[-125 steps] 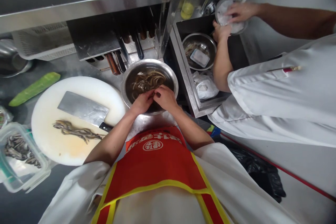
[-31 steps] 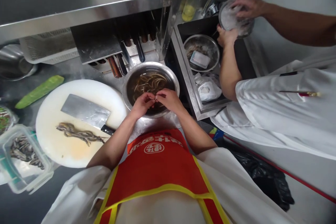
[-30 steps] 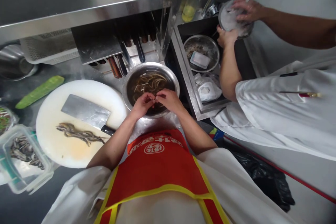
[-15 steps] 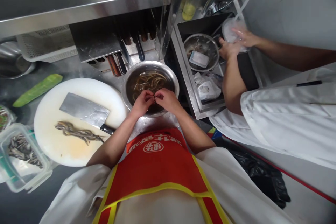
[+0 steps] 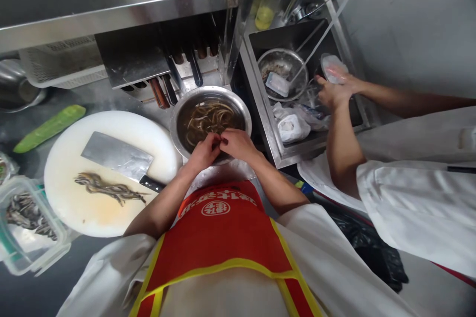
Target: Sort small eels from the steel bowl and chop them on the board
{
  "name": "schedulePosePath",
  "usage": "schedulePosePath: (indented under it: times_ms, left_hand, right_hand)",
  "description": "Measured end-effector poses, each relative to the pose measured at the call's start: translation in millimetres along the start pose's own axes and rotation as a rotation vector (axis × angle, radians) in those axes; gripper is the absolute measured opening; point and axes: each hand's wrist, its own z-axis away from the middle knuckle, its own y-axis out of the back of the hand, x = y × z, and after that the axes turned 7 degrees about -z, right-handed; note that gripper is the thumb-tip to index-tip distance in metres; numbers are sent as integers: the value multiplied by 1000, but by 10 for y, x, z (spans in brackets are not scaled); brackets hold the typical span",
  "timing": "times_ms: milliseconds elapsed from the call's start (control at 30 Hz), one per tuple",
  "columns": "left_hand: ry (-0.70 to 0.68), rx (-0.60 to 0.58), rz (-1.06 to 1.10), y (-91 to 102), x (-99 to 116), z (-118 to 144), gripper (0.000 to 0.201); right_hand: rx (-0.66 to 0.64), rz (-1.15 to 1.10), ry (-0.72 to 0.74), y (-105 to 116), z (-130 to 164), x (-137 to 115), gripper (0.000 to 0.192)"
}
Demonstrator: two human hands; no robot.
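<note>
The steel surface (image 5: pixel 111 96) is carrying everything, and the metal bowl (image 5: pixel 238 106) is serving as the landmark. One round white cutting board (image 5: pixel 74 208) is lying left of the bowl, nearly touching its rim, with one cleaver (image 5: pixel 115 156) and one small heap of cut strips (image 5: pixel 107 189) resting on it. One sink (image 5: pixel 277 151) is sitting right of the bowl, where a co-worker's two hands (image 5: pixel 334 91) are holding a small clear container. One clear plastic box (image 5: pixel 28 230) is lying far left of the bowl, beyond the board, at the surface's near edge. One green vegetable (image 5: pixel 48 128) is lying left of the bowl, behind the board. The bowl is holding dark liquid and many eel strips (image 5: pixel 208 116). The left hand (image 5: pixel 203 151) and right hand (image 5: pixel 238 142) are meeting over the bowl's near rim, fingertips touching, both closed in a pinch on one eel strip whose shape is too small to tell. Open room is remaining only between the bowl's near rim and the surface's edge.
</note>
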Motion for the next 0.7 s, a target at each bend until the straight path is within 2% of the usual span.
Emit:
schedulePosePath:
  times_ms: [167,400,600,700]
  left_hand:
    - [-14,14,43,6,3,2,17]
    - [-8,49,278,22,16,-20,16]
    - [33,42,492,10,-3,-44,24]
    - [47,40,611,26,-1,-50,29]
  right_hand:
    - [72,-75,-13,-70,11,33,15]
    - [185,-259,3,-177,-7,103,11]
    - [132,-579,-101,-95,-29,109,11]
    - [142,-651,-130,-36,-56,156,12]
